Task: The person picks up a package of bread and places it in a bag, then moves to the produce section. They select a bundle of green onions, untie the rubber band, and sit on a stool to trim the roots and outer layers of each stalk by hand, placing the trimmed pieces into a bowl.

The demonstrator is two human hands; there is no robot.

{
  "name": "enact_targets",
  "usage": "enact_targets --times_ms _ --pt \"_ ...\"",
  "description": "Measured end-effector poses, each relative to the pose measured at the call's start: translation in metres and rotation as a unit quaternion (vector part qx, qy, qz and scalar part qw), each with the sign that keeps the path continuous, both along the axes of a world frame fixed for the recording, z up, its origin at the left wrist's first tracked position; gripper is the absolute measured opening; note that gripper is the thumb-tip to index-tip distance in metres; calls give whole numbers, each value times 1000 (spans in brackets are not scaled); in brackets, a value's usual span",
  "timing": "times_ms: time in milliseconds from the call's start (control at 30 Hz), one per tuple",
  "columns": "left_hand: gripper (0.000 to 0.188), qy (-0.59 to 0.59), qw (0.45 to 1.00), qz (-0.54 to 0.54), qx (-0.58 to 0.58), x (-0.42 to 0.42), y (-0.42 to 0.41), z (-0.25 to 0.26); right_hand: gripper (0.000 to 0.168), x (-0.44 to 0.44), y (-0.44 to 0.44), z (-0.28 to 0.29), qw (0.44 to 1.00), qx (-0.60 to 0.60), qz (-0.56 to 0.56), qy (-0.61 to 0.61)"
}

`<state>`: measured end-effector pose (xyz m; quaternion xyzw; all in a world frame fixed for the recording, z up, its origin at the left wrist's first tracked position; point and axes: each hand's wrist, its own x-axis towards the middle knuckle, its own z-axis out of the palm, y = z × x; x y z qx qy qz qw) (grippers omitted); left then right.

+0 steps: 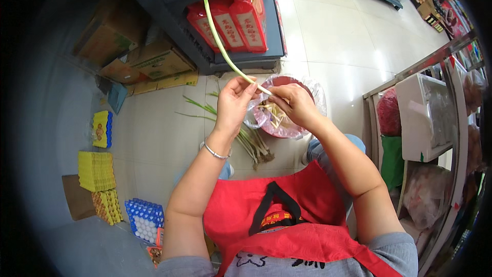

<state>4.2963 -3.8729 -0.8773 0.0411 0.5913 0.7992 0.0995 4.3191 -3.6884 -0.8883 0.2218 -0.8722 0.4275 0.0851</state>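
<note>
A long green onion stalk (217, 34) stretches up and away from my hands, its pale end toward me. My left hand (237, 102) pinches it between thumb and fingers. At the white tip, my right hand (294, 104) grips the stalk with thumb and forefinger. Beneath the hands stands a red bin (286, 132) lined with a clear plastic bag (319, 96). Pale peelings (276, 114) lie inside it. To the left of the bin, a bunch of green onions (248, 142) rests on the tiles, roots toward me; my left hand and forearm partly cover it.
Ahead is a dark metal shelf (250, 61) with red packages (230, 23). Cardboard boxes (153, 63) stand ahead on the left. Stacked yellow egg trays (96, 171) and a blue tray of white eggs (145, 219) sit at left. A rack with a white bin (411, 119) stands at right.
</note>
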Motion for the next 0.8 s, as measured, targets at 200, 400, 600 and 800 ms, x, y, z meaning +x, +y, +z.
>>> enact_targets --times_ms 200,400,600,800 --pt "29 11 994 96 50 -29 -17 3 11 -11 11 -15 998 52 -13 35" --pt "26 44 970 240 0 -42 -30 10 11 -10 15 -38 988 139 -49 -53" --pt "24 85 967 240 7 -35 -30 13 15 -4 11 -32 980 186 -51 -46" --pt "19 86 982 167 0 -16 -10 23 23 -6 -12 14 995 -52 -88 1"
